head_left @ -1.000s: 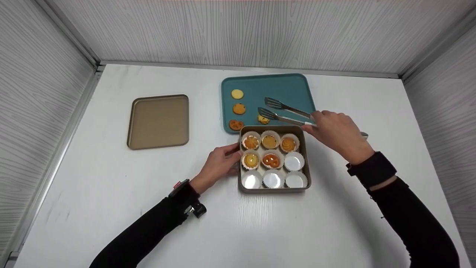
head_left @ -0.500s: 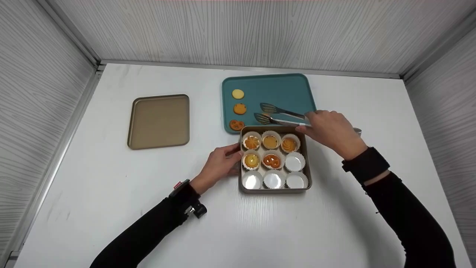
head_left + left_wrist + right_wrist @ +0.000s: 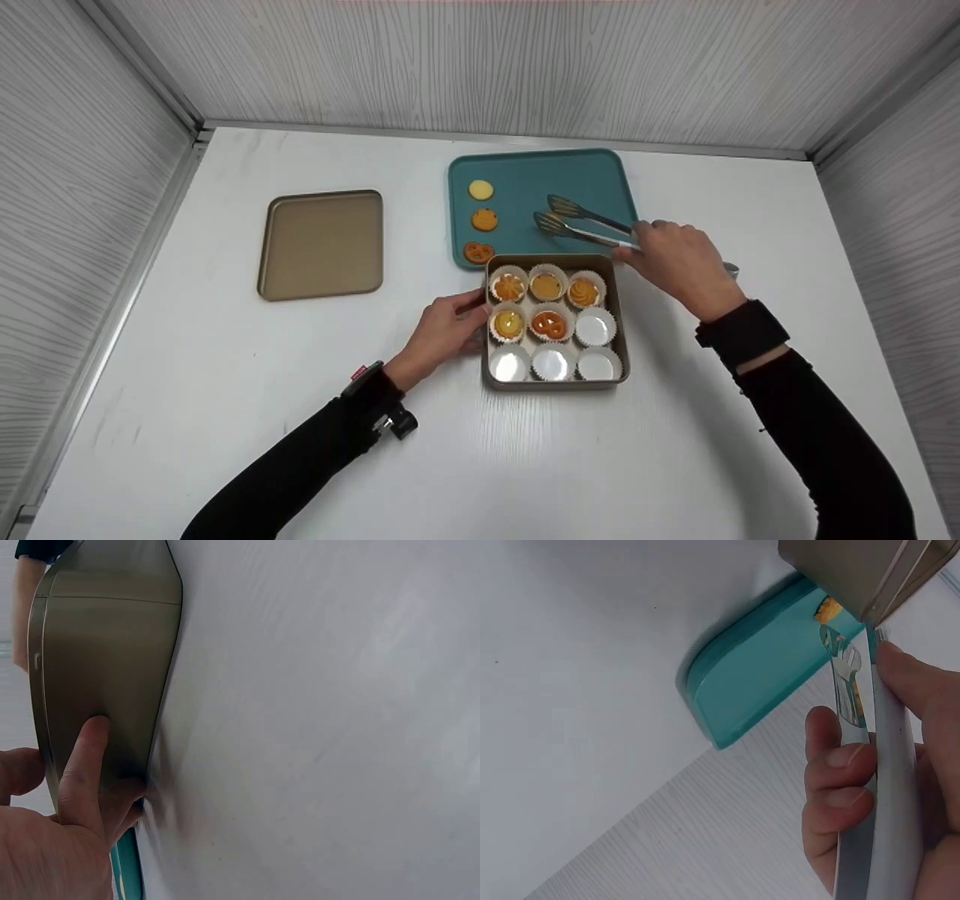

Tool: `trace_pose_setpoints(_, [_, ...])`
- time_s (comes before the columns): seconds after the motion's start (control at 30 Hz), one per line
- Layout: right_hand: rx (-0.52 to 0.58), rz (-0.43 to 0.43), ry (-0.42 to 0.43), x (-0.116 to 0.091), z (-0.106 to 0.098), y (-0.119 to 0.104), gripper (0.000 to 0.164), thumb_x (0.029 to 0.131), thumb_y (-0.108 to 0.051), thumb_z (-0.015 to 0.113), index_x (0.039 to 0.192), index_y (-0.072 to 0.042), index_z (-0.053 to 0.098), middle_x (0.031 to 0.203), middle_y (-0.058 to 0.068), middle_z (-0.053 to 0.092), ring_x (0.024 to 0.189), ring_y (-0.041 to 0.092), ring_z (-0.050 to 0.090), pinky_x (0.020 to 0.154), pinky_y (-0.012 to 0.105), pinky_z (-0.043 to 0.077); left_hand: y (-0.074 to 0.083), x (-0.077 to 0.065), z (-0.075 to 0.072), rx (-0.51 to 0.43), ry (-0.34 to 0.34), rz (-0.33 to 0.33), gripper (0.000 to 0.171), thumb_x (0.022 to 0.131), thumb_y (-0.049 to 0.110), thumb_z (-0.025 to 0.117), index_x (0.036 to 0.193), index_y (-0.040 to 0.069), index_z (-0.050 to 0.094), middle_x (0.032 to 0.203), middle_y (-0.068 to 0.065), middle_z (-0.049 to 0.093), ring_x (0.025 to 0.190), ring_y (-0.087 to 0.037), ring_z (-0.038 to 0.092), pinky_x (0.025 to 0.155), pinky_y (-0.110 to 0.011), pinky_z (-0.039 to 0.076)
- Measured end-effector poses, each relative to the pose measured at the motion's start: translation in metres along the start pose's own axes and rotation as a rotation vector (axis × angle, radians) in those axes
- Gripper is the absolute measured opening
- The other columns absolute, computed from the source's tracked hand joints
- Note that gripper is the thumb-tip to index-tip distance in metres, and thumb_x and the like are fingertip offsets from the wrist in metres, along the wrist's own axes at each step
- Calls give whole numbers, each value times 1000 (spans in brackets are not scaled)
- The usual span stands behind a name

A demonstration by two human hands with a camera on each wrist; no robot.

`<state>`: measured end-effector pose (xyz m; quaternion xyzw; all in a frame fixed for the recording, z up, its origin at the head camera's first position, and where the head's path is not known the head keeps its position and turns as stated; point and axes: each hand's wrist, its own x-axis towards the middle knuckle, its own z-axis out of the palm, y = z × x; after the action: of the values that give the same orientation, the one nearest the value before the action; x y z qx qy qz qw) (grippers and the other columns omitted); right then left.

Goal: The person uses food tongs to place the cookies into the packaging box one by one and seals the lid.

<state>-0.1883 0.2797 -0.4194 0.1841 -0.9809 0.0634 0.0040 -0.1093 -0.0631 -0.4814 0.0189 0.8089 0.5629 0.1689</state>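
Note:
In the head view my right hand (image 3: 682, 262) holds tongs (image 3: 592, 229) over the teal tray (image 3: 517, 172). An orange-yellow cookie (image 3: 556, 216) shows between the tong heads, partly hidden by them. The right wrist view shows a yellow cookie (image 3: 827, 610) beside the tong tips. My left hand (image 3: 442, 330) holds the left side of a square metal tin (image 3: 555, 385). One finger lies along the tin's outer wall (image 3: 112, 675) and a digit meets the rim in the left wrist view. Several paper cups in the tin hold cookies, including a pretzel cookie (image 3: 549, 325); others, like the right middle paper cup (image 3: 595, 327), hold none.
Along the teal tray's left side lie a pale round cookie (image 3: 481, 190), a speckled cookie (image 3: 484, 220) and another pretzel cookie (image 3: 478, 253). The tin overlaps the tray's near edge. A bronze-coloured square tray or lid (image 3: 321, 246) sits further left. Panelled walls (image 3: 480, 67) enclose the table.
The tongs came down over the small yellow cookie near the tin, then moved back up and right. That cookie has left its spot on the tray. My left hand and the tin stay put.

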Motion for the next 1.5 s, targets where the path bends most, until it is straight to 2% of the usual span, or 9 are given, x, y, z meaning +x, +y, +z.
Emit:
trace_pose_setpoints(0.3, [26,9,23,-6,12,10,42,99,-38,71,92,2,62,72,15,60,58,31,54,52,49,49,1,0,0,2,-7,15,50,103,29,64,148,6,57,140,-10,65,136,-23,55,114,-39,42])
trace_pose_setpoints(0.53, [49,-11,70,-10,19,14,41,100,-37,69,89,0,60,70,16,59,57,32,54,51,52,49,2,-1,0,-14,-15,1,50,103,28,64,149,8,57,140,-8,65,134,-20,56,113,-37,42])
trace_pose_setpoints(0.83, [54,-44,136,-15,32,17,40,101,-35,69,101,5,65,70,16,60,54,31,55,50,49,49,1,-1,-1,-2,-16,1,51,103,30,63,149,8,56,142,-8,63,137,-21,53,114,-37,40])
trace_pose_setpoints(1.03, [59,-50,160,-17,39,19,39,102,-34,68,103,4,65,71,16,61,54,32,55,50,49,50,1,-1,-1,12,-11,13,52,103,30,64,148,6,56,142,-10,63,138,-25,52,116,-40,39])
trace_pose_setpoints(1.23, [80,-53,190,-24,36,22,36,102,-33,69,103,3,65,71,15,61,53,31,54,49,49,50,1,-1,-1,7,-11,10,52,103,30,64,148,6,56,143,-10,63,139,-24,52,116,-39,39])
trace_pose_setpoints(1.5, [104,-63,243,-42,19,22,38,100,-32,72,106,5,66,76,19,65,57,31,56,51,49,51,1,0,-1,7,-12,9,52,103,31,63,148,6,56,143,-9,63,136,-22,54,115,-39,40])
